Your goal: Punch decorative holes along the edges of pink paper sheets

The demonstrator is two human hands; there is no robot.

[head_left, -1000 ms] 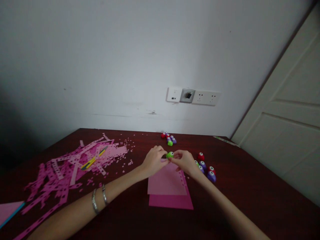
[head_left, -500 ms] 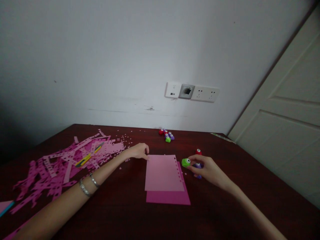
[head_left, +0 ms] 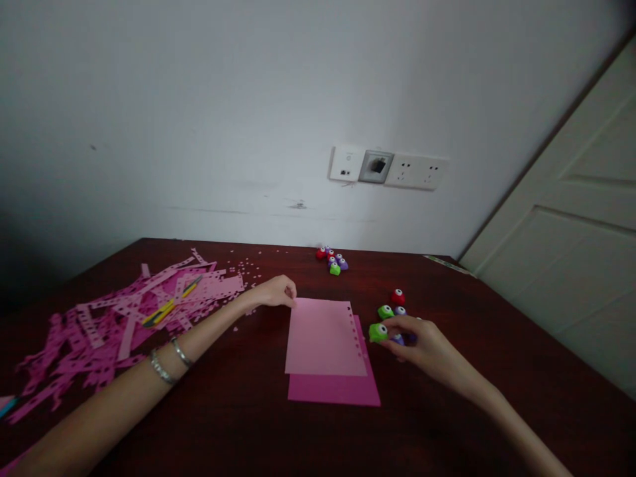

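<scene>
I see the green one-eyed gadget (head_left: 378, 332) pinched between the thumb and fingers of the right hand (head_left: 415, 338), beside the right edge of the pale pink sheet (head_left: 322, 338), which has a row of small holes there. That sheet overlaps a darker pink sheet (head_left: 332, 389). The left hand (head_left: 277, 291) curls at the pale sheet's upper left corner; from my distance I can't tell whether it grips. Near the right hand I make out a red gadget (head_left: 398, 297) and purple ones. Farther left, a yellow cutter (head_left: 171, 307) lies on pink scraps (head_left: 92, 328).
</scene>
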